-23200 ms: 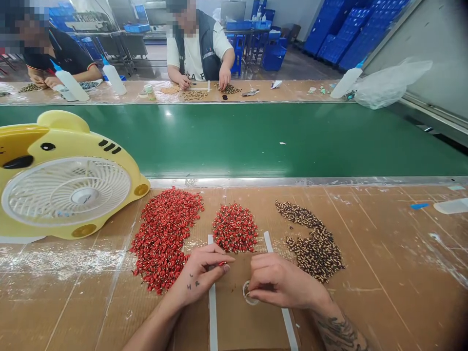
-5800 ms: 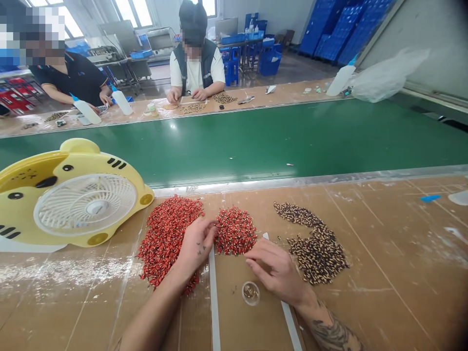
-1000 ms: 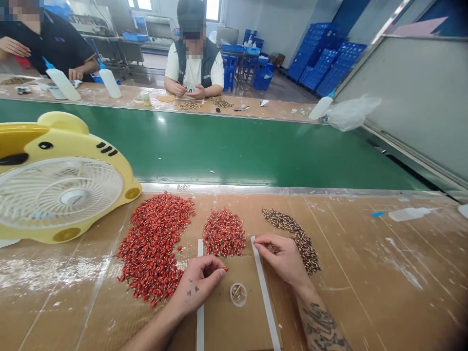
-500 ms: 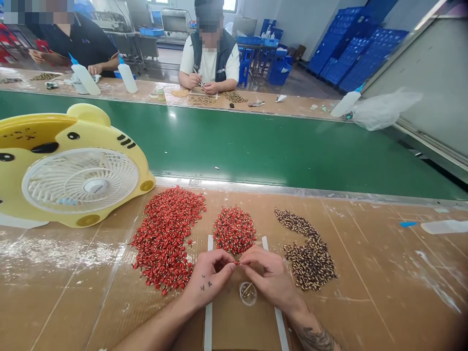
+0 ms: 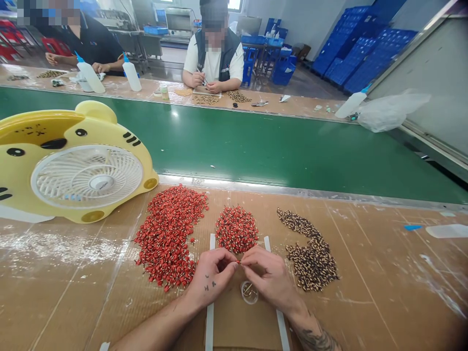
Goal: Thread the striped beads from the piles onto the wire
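Observation:
My left hand (image 5: 213, 274) and my right hand (image 5: 269, 277) meet fingertip to fingertip. A tiny red piece (image 5: 238, 262) is pinched between them, mostly covered by the fingers. Just below sits a small clear cup (image 5: 250, 301) with a thin stick (image 5: 249, 288) and small bits inside. Past the fingertips lies a round heap of small red pieces (image 5: 236, 228) with dark and gold ends. A larger heap of red pieces (image 5: 168, 234) spreads to the left of my left hand. To the right of my right hand curves a heap of small black-and-gold pieces (image 5: 315, 261).
White strips (image 5: 209, 321) edge a cardboard patch beneath my hands. A yellow animal-shaped fan (image 5: 146, 161) stands at left. Beyond the worktop (image 5: 365, 253) runs a green belt (image 5: 256, 146). Two people sit across it, near white squeeze bottles (image 5: 131, 75). A white bottle (image 5: 448, 231) lies at right.
The view has shifted slightly, moving the scene a little to the right. Both hands stay fingertip to fingertip on the red piece, with hardly any visible movement.

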